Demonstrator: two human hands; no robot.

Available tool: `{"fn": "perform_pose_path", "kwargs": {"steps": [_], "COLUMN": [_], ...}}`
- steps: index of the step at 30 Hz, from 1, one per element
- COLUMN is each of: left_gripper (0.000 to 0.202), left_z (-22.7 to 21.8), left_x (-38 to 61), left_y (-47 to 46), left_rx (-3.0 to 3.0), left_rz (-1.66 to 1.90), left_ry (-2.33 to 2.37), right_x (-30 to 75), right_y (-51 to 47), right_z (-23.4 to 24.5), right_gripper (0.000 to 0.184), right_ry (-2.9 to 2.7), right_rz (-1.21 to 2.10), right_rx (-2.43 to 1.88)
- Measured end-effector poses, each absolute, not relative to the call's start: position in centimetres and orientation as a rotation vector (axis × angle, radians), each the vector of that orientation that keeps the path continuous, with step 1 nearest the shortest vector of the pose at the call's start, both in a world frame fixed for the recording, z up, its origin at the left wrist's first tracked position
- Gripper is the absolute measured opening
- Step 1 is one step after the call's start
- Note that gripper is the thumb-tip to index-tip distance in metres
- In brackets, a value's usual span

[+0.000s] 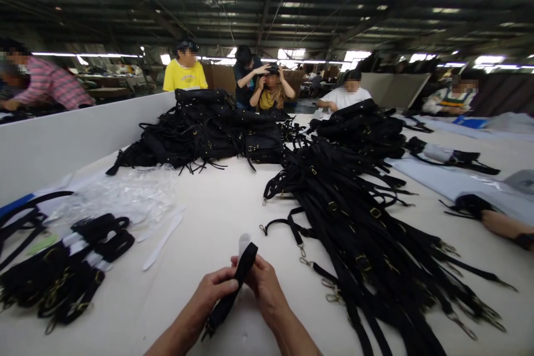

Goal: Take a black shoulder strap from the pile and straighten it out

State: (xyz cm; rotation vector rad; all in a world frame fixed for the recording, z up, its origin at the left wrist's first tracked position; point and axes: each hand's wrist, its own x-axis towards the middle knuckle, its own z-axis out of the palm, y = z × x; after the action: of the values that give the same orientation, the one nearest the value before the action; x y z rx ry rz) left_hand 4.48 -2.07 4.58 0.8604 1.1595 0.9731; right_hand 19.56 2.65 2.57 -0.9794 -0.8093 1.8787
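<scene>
A folded black strap [232, 296] is held between my hands above the white table, with a metal clip at its lower end. My left hand [213, 289] grips the strap from the left, its thumb lying on top. On the other side, my right hand [263, 285] is closed against the strap's right edge; some of its fingers are hidden behind it. A whitish strip [244, 241] shows behind the strap's top end, between the hands. To the right lies a large heap of black straps [350, 228] with brass buckles and snap hooks.
Bundled straps [62, 283] lie at the left, beside clear plastic bags [120, 194] and white paper strips [163, 242]. Black bags [208, 133] are piled at the back. A grey partition [62, 144] edges the table. A co-worker's hand [503, 225] reaches in from the right; several people work beyond.
</scene>
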Motion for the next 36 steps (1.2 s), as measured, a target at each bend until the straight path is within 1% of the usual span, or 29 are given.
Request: {"fn": "perform_pose_path", "kwargs": {"steps": [2,4,7,9,10,13,15,20,23,25,27,28,30,32,33,36], "left_gripper": [0.047,0.045,0.038,0.039,0.044,0.068,0.073,0.052,0.044,0.040,0.033,0.029,0.027,0.032,0.033,0.034], "left_z": [4.9,5.1,5.0,4.9,4.9,5.2,5.6,5.4,4.6,4.3,4.2,4.3,4.3,4.0,3.7,2.5], "left_x": [4.5,4.1,3.5,3.1,3.1,3.2,3.5,3.7,3.2,2.7,2.0,1.8,1.4,1.4,1.5,1.8], "left_y": [-2.1,-2.1,-2.0,-1.8,-1.7,-1.5,-1.6,-1.8,-1.6,-1.3,-1.0,-1.0,-1.1,-1.4,-1.6,-2.2], "left_rx": [0.828,0.753,0.651,0.631,0.642,0.678,0.692,0.706,0.734,0.805,0.964,1.077,1.347,1.596,1.690,1.836], "left_rz": [0.970,0.982,1.032,1.055,1.053,1.048,1.071,1.064,1.016,0.990,0.952,0.927,0.852,0.742,0.681,0.603], "left_ry": [1.165,1.169,1.136,1.120,1.121,1.118,1.080,1.068,1.198,1.322,1.469,1.535,1.647,1.755,1.814,1.917], "right_x": [20.6,22.0,23.5,23.4,23.1,21.6,20.8,20.5,20.6,20.6,20.5,20.4,20.3,20.2,20.3,20.4], "right_y": [3.2,4.0,4.8,4.9,4.8,4.3,4.0,4.1,4.1,3.9,3.4,3.0,2.2,1.5,1.2,0.7], "right_z": [2.7,3.0,3.5,3.7,3.8,3.6,3.4,3.3,3.2,2.8,2.4,2.1,1.8,1.6,1.6,1.9], "right_gripper": [0.037,0.035,0.035,0.033,0.033,0.033,0.031,0.029,0.030,0.034,0.039,0.039,0.030,0.022,0.024,0.044], "right_ry": [-0.674,-0.678,-0.919,-1.100,-1.168,-1.277,-1.299,-1.322,-1.351,-1.347,-1.318,-1.300,-1.302,-1.391,-1.461,-1.655], "right_rz": [1.785,1.706,1.672,1.691,1.708,1.797,1.878,1.973,1.971,1.954,1.918,1.894,1.849,1.776,1.728,1.598], "right_rx": [-0.985,-1.078,-1.286,-1.344,-1.340,-1.227,-1.124,-1.016,-1.058,-1.142,-1.202,-1.217,-1.212,-1.194,-1.187,-1.152]}}
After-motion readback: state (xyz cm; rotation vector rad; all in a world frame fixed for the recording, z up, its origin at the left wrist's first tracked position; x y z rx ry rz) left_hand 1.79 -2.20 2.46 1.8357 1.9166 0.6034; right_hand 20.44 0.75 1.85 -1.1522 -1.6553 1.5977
